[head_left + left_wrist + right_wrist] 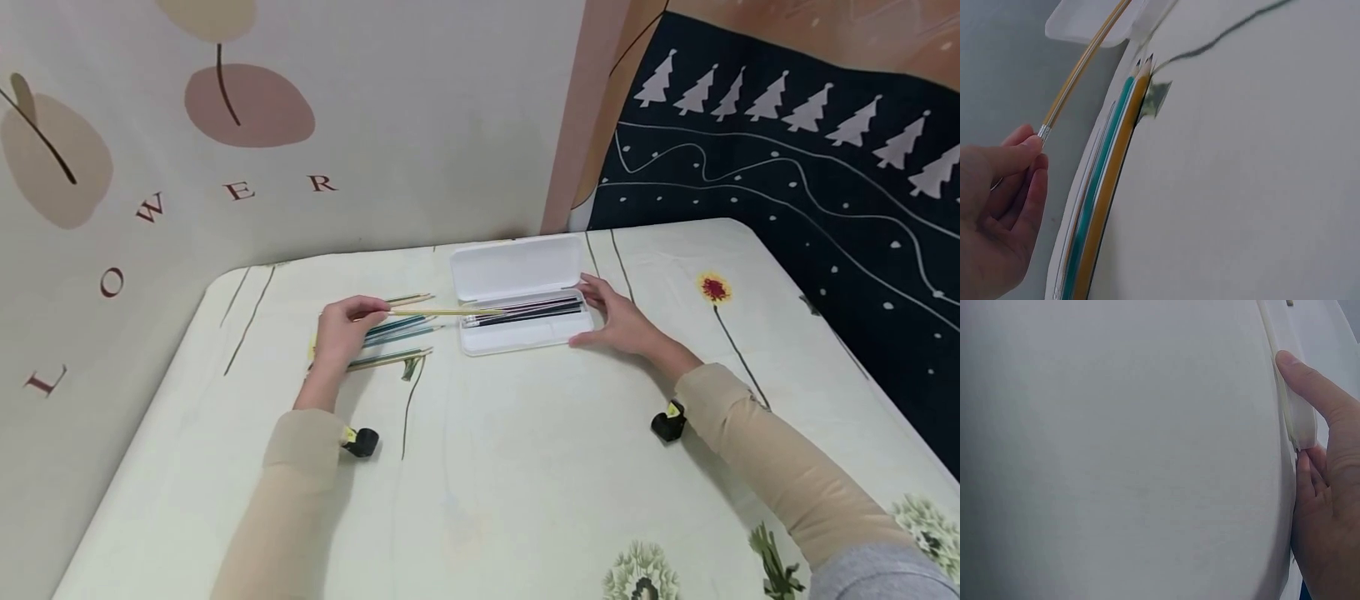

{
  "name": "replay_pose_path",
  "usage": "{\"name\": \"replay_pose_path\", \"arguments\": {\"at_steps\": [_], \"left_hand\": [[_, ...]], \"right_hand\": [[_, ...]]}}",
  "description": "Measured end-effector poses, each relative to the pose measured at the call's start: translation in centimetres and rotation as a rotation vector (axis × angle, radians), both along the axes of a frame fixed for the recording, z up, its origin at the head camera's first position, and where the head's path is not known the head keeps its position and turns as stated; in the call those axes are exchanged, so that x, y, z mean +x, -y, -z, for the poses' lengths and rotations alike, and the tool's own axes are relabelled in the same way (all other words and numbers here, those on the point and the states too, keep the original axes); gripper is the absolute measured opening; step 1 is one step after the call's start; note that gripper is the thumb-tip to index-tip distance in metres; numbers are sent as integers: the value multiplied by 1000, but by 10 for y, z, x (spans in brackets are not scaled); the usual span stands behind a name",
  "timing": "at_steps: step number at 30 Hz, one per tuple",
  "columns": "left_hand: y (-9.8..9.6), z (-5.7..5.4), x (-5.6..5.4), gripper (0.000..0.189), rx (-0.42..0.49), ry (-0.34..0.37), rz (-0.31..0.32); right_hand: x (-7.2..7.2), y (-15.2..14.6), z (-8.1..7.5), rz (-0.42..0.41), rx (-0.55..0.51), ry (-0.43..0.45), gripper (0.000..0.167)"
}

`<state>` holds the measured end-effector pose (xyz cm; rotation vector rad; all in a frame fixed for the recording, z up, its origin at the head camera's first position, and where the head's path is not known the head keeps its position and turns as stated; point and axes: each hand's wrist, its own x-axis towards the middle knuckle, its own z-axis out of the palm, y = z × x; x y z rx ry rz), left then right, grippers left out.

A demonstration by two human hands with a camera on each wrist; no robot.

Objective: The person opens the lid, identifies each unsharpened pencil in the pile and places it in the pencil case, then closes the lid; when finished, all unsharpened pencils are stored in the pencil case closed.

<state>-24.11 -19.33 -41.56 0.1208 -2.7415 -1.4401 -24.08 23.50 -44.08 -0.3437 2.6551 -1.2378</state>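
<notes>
My left hand (345, 329) pinches a yellow pencil (442, 312) by its silver-banded end, with the thumb against the band in the left wrist view. The pencil points right, its far part over the open white pencil case (517, 337). Several dark pencils (540, 312) lie lengthwise in the case, and its lid (517, 267) leans back. At the case's right end, my right hand (618, 321) grips it, thumb on the front edge and fingers behind. Below the left hand are several loose pencils, among them a green pencil (1107, 150) and a yellow-orange pencil (1116, 156).
A pale, flower-printed cloth (510, 467) covers the table. A light wall hanging (420, 125) with letters rises behind and to the left, and a dark cloth (750, 167) with printed trees hangs at the right. Small black devices sit at both wrists.
</notes>
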Motion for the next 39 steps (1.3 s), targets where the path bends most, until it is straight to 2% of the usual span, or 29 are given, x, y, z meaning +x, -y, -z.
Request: {"name": "replay_pose_path", "arguments": {"at_steps": [5,9,20,25,34,37,39], "left_hand": [[-32,-1,-2,14,-4,-21,54],[-54,2,-4,14,-4,-36,108],[-94,6,-8,7,-34,-43,239],[-103,5,-8,7,-33,-24,287],[-97,-1,-8,15,-22,-6,307],[-96,-3,-10,18,-8,-12,299],[-95,-4,-13,19,4,-37,268]], "right_hand": [[0,0,-1,0,2,-3,117],[1,1,-1,3,-1,-4,116],[-1,0,0,-3,-15,-29,116],[-1,0,0,-4,-15,-25,116],[-1,-1,1,-5,-22,-23,115],[0,-1,1,-3,-15,-21,116],[0,0,1,-3,-10,-16,117]]}}
